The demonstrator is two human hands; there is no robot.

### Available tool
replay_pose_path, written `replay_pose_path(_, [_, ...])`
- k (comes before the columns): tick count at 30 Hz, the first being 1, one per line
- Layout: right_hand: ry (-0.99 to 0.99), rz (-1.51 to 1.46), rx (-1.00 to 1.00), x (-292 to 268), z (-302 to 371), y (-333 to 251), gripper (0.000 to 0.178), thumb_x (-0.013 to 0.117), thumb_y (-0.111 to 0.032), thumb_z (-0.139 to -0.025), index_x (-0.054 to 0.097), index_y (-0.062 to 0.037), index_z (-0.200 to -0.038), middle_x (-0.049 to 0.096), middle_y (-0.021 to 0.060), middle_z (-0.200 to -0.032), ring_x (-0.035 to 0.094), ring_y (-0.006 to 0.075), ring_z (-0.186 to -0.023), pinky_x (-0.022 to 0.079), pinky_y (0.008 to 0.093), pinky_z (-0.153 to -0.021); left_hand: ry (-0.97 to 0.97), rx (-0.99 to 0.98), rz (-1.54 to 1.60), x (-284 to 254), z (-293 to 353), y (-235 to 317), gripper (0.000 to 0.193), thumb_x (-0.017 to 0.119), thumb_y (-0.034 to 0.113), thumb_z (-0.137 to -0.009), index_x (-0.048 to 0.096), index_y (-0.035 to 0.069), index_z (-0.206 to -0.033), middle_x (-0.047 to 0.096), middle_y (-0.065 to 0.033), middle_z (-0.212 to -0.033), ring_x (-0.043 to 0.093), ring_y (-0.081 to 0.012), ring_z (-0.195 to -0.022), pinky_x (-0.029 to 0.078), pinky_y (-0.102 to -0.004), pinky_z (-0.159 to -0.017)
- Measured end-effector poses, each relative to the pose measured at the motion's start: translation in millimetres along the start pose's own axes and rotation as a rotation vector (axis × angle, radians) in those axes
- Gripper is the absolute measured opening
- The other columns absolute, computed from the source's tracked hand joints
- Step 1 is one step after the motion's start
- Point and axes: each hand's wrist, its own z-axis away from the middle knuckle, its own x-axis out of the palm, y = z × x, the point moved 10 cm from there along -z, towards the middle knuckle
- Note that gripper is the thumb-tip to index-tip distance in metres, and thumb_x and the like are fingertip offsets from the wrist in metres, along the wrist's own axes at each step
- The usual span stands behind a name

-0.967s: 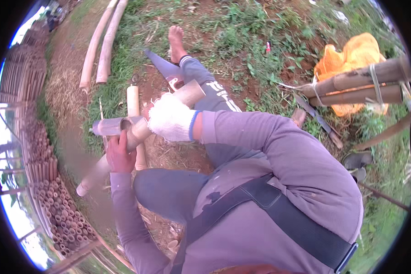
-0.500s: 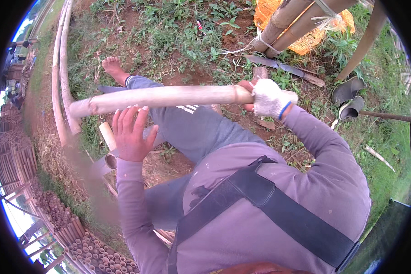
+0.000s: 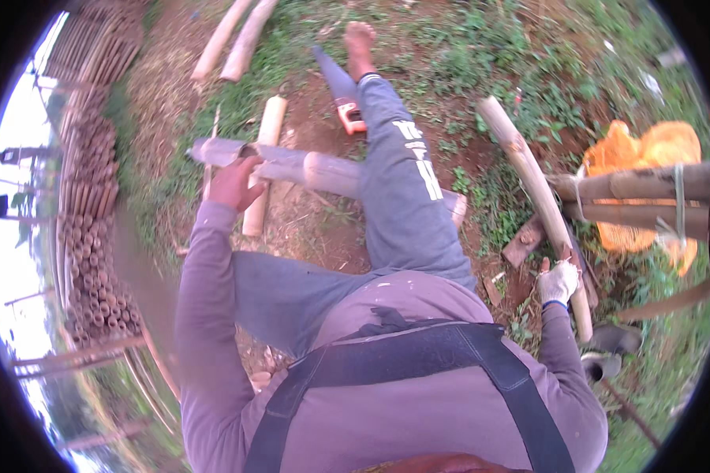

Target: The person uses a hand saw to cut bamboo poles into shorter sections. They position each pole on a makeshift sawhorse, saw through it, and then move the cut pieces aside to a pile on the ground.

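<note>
My right hand, in a white knit glove, grips a pale bamboo pole near its lower end. The pole slants up and left, out beyond my hand at my right side. My bare left hand is at the open end of a thicker bamboo pole lying crosswise in front of me. Its thumb stands apart from the fingers; whether the fingertips touch the bamboo I cannot tell. A short pale bamboo piece passes under that pole. Beside my bare foot lies a handsaw with an orange handle.
Orange netting lies behind tied bamboo posts at the right. Dark boots and a wood block are near my right hand. Stacked bamboo stands far left; two poles lie at top left.
My right hand has carried the bamboo pole from across my front out to my right side. My left hand has left its place beneath it for the thicker pole's end. The view has turned.
</note>
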Motion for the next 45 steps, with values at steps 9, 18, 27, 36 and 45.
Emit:
replay_pose_path(9, [0.083, -0.746, -0.856, -90.6, -30.9, -367.3, 0.06, 0.082, -0.026, -0.095, 0.063, -0.0033, -0.147, 0.058, 0.0255, -0.15, 0.059, 0.0445, -0.135, 0.048, 0.0537, -0.114, -0.295, -0.273, 0.113, 56.9, 58.9, -33.0, 0.061, 0.084, 0.036, -0.092, 0.063, 0.016, -0.145, 0.077, -0.0184, -0.126, 0.072, -0.0404, -0.121, 0.056, -0.0512, -0.104])
replay_pose_path(18, [0.051, -0.47, -0.991, -90.4, -16.8, -445.3, 0.06, 0.083, -0.037, -0.086, 0.072, -0.0081, -0.137, 0.056, 0.0212, -0.158, 0.047, 0.0516, -0.147, 0.042, 0.0575, -0.122, -0.067, -0.186, 0.254, 13.1, 54.9, 3.7, 0.062, 0.085, 0.033, -0.09, 0.063, 0.016, -0.145, 0.077, -0.0175, -0.126, 0.072, -0.0398, -0.122, 0.057, -0.0518, -0.103])
replay_pose_path(27, [0.114, -0.568, -0.98, -104.9, -8.9, -428.9, 0.054, 0.085, -0.034, -0.086, 0.073, -0.0089, -0.132, 0.06, 0.0206, -0.153, 0.052, 0.0483, -0.142, 0.045, 0.0574, -0.119, -0.188, -0.225, 0.151, 28.8, 80.5, -22.7, 0.066, 0.084, 0.038, -0.09, 0.063, 0.015, -0.148, 0.075, -0.02, -0.13, 0.071, -0.0413, -0.123, 0.056, -0.0512, -0.104])
replay_pose_path(36, [0.171, -0.54, -1.1, -212.3, -31.4, -440.9, 0.045, 0.084, -0.032, -0.087, 0.076, -0.0075, -0.124, 0.072, 0.0216, -0.134, 0.067, 0.0422, -0.127, 0.053, 0.0531, -0.109, -0.13, -0.243, 0.236, 6.0, 99.1, -16.6, 0.07, 0.085, 0.04, -0.089, 0.061, 0.015, -0.151, 0.073, -0.0187, -0.138, 0.068, -0.0398, -0.129, 0.054, -0.0493, -0.11])
replay_pose_path(45, [-0.084, -0.39, -1.458, -274.0, 20.4, -561.1, 0.045, 0.08, -0.032, -0.092, 0.077, -0.007, -0.129, 0.078, 0.0249, -0.114, 0.073, 0.0458, -0.111, 0.058, 0.0511, -0.096, -0.124, -0.366, 0.248, 6.6, 141.0, -48.4, 0.068, 0.083, 0.038, -0.091, 0.062, 0.012, -0.15, 0.074, -0.0192, -0.137, 0.07, -0.0371, -0.126, 0.053, -0.0481, -0.109])
